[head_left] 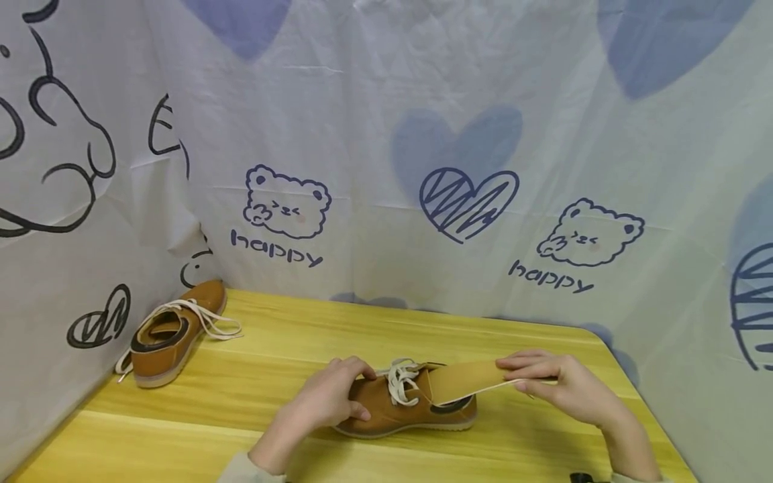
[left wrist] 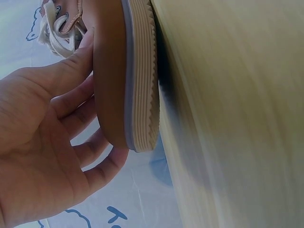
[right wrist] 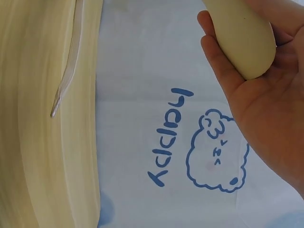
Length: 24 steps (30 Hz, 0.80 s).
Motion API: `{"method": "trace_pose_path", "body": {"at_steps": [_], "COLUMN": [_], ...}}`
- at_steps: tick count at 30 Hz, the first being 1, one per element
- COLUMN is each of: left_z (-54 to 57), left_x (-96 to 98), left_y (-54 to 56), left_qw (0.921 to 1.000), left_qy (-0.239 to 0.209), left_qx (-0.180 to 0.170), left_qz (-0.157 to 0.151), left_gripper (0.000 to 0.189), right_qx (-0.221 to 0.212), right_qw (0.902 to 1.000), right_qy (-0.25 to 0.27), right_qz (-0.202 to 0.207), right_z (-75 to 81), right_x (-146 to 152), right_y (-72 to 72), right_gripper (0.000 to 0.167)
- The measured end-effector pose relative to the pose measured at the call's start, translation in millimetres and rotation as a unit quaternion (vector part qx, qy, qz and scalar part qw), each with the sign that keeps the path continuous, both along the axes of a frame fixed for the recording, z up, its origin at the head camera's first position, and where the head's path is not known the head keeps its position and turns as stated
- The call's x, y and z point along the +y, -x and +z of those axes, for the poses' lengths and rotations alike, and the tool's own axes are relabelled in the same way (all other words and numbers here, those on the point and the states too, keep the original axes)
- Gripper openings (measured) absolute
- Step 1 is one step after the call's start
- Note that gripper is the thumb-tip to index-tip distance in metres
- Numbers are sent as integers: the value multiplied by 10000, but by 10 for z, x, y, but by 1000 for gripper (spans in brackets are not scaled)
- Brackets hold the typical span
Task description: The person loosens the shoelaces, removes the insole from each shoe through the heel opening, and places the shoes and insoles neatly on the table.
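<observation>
A brown lace-up shoe (head_left: pixel 386 408) with white laces lies sole down on the table, toe to the left. My left hand (head_left: pixel 329 396) grips its toe, thumb on the near side and fingers on the far side; the left wrist view shows the ridged sole (left wrist: pixel 142 76). With my right hand (head_left: pixel 561 386) I pinch the heel end of a yellowish insole (head_left: pixel 468 381), which slants down into the shoe's opening. Its front part is hidden inside the shoe. The right wrist view shows the rounded insole end (right wrist: pixel 244 42) between thumb and fingers.
Another brown shoe (head_left: pixel 166 335) with loose white laces stands at the table's far left, near the wall cloth. A lace end (right wrist: pixel 69 66) lies on the wood-grain table (head_left: pixel 290 322). Printed white cloth (head_left: pixel 374 268) hangs behind the table and along its sides.
</observation>
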<state>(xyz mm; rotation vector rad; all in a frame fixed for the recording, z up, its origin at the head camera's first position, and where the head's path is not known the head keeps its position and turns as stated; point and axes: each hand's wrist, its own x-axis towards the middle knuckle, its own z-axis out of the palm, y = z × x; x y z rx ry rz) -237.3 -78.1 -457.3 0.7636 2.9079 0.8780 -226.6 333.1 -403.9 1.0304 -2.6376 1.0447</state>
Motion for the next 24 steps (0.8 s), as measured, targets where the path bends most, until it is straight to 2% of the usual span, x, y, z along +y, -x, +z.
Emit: {"method": "trace_pose_path", "body": {"at_steps": [6,15,24], "left_z": [12,-2,-23], "left_x": [9,9,-1], "left_y": [10,5,-3], "left_qw": [10000,10000,10000], "left_qy": [20,12,-28], "left_qx": [35,12,62], "left_qz": [15,15,-1], "left_gripper": [57,57,56], "right_qx": [-81,-9,507], "right_qw": [9997,9992,9969], "right_qy": [91,297,577], "right_qz": [-226,-269,-188], "right_z": [8,-36,-182], "right_x": [70,149,217], "right_y": [-48,-172,-256], "right_gripper": [22,26,34]}}
